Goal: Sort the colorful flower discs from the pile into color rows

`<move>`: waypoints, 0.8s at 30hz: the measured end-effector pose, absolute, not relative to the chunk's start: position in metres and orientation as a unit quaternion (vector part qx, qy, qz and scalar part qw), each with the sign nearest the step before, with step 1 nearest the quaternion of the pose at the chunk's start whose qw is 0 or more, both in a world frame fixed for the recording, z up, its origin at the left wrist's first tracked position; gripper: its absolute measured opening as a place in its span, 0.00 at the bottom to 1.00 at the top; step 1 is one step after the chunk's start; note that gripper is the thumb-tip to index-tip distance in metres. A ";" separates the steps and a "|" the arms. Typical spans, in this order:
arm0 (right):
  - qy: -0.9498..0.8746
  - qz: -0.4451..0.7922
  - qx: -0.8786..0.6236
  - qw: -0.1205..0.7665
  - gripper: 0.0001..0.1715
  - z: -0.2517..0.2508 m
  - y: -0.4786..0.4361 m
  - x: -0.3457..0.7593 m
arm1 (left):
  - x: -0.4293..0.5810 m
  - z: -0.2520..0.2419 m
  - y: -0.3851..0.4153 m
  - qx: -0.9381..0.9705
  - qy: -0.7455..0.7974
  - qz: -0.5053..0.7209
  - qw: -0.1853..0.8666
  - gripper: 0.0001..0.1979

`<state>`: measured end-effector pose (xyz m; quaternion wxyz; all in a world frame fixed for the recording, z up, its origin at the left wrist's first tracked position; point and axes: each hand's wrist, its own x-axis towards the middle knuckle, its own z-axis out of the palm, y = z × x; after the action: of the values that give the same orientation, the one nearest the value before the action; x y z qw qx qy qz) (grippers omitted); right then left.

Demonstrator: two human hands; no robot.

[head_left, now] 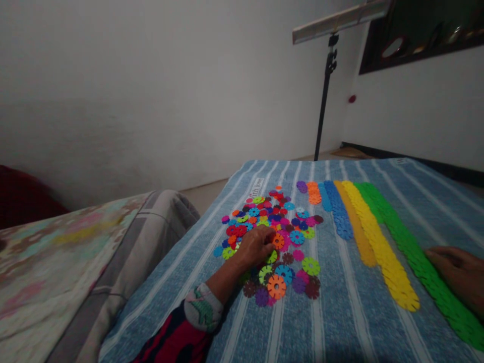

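My left hand reaches into a loose pile of notched plastic flower discs in many colours. Its fingers are curled together and point down, right beside an orange disc; whatever they pinch is hidden. At the right edge my right hand, partly out of view, lies by the long row of overlapping green discs, fingertips touching its edge and fingers loosely stretched. Left of that row run a yellow row, an amber row, a blue row and short light-blue, orange and purple ones.
A blue cloth with white stripes covers the surface under the discs. To the left stands a bed or couch with a patterned cover. Behind, a black stand carries a long light panel before a pale wall.
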<state>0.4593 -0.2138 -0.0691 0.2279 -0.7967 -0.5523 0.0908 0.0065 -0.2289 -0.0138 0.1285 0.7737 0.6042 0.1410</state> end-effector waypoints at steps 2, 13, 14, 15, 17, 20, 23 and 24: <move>-0.522 0.142 -0.812 0.219 0.28 -0.064 -0.213 0.456 | 0.006 -0.016 -0.228 0.771 0.607 0.146 0.128 0.04; -0.505 0.142 -0.822 0.223 0.28 -0.071 -0.214 0.454 | 0.000 -0.034 -0.222 0.723 0.582 0.255 0.271 0.07; -0.507 0.139 -0.821 0.222 0.28 -0.072 -0.214 0.455 | -0.001 -0.035 -0.221 0.712 0.583 0.263 0.289 0.07; -0.508 0.139 -0.820 0.225 0.28 -0.072 -0.213 0.455 | -0.001 -0.036 -0.220 0.704 0.585 0.265 0.304 0.07; -0.507 0.142 -0.818 0.234 0.26 -0.072 -0.213 0.454 | 0.001 -0.033 -0.220 0.699 0.593 0.253 0.310 0.08; -0.504 0.148 -0.816 0.242 0.26 -0.071 -0.213 0.453 | 0.009 -0.025 -0.222 0.727 0.606 0.207 0.246 0.08; -0.504 0.150 -0.815 0.242 0.27 -0.070 -0.213 0.451 | 0.019 -0.019 -0.223 0.759 0.614 0.150 0.159 0.06; -0.505 0.152 -0.815 0.239 0.28 -0.070 -0.213 0.451 | 0.022 -0.018 -0.222 0.762 0.614 0.141 0.149 0.05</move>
<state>0.4510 -0.2128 -0.0701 0.2395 -0.8155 -0.5046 0.1518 0.0215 -0.2224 -0.0182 0.1486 0.7619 0.6145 0.1407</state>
